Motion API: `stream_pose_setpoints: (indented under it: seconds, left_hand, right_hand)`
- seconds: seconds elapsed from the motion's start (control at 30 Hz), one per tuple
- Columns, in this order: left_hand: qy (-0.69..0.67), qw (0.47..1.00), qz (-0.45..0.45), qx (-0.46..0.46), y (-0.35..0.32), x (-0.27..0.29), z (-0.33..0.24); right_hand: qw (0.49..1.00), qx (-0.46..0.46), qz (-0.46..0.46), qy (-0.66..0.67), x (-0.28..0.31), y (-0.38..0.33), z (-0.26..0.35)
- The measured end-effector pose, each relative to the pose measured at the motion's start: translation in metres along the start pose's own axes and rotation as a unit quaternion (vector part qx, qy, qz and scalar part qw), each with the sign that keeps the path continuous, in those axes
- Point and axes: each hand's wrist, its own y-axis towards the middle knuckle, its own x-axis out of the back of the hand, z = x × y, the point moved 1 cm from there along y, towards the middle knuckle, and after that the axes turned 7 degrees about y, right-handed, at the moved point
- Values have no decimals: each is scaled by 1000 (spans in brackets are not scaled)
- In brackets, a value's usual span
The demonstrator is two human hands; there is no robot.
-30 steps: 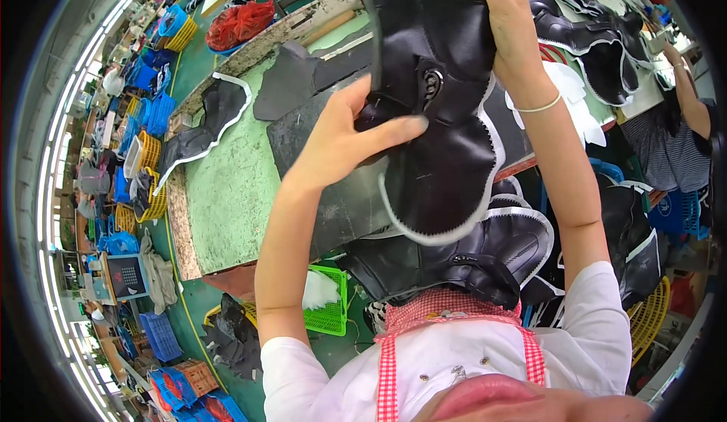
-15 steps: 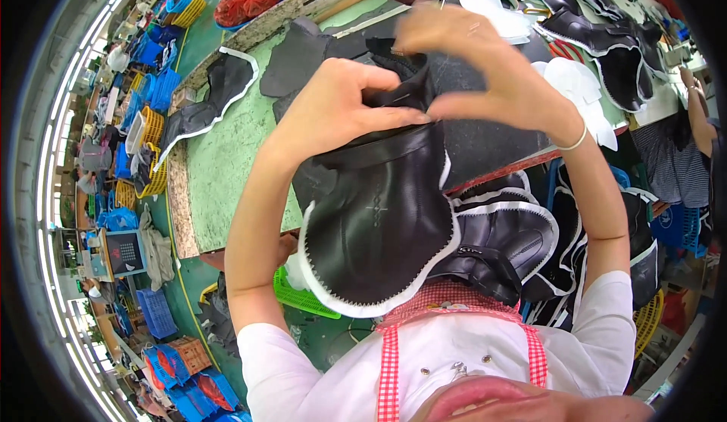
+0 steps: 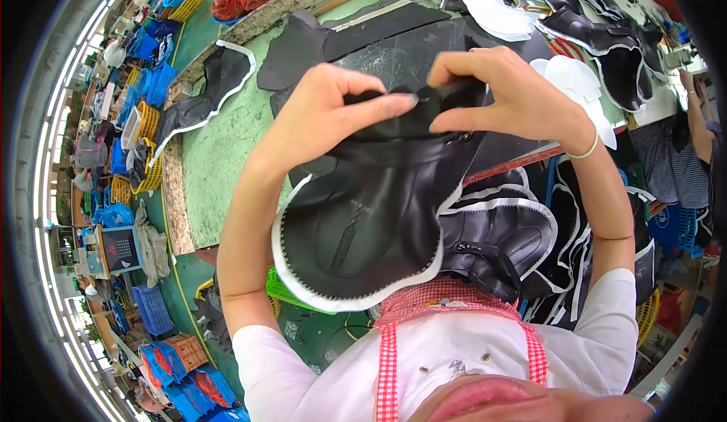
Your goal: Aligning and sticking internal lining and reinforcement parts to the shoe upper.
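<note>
Seen from above, a person holds a black shoe upper (image 3: 371, 218) with a white zigzag-stitched edge above a green worktable (image 3: 219, 149). The left hand (image 3: 329, 115) and right hand (image 3: 511, 96) both pinch its top edge, fingertips nearly meeting. The piece hangs down toward the person's chest, its long axis running from the hands to the rounded lower rim. More black uppers (image 3: 500, 233) lie just beside it. Blue and yellow crates (image 3: 148, 96) line the floor at left.
</note>
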Motion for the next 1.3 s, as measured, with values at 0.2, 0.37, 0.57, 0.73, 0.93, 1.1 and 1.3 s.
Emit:
stream_pose_setpoints:
  seconds: [0.2, 0.37, 0.57, 0.73, 0.93, 1.1, 1.3]
  left_hand:
    - [-183, 977, -105, -33, -6, 0, 8]
    - [-282, 955, -93, -5, -1, -14, 14]
    - [-428, 895, -93, 88, 14, -40, -14]
    - [-508, 845, -129, 104, 6, -52, 3]
    - [-447, 883, 38, 137, 34, -52, 74]
    - [-655, 747, 92, 64, 39, -66, 81]
    - [-819, 525, 199, -119, 16, -70, 83]
  right_hand:
    - [998, 1, -49, 33, 1, -4, 2]
    - [997, -20, 1, 69, 2, -7, 7]
    - [968, -19, 23, 248, -15, -13, -5]
    - [994, 12, -69, 81, -29, -15, -6]
    - [979, -176, 105, 21, 12, 1, -12]
    - [946, -243, 116, 181, 20, -11, -15]
    - [941, -208, -186, 191, 9, -31, 3]
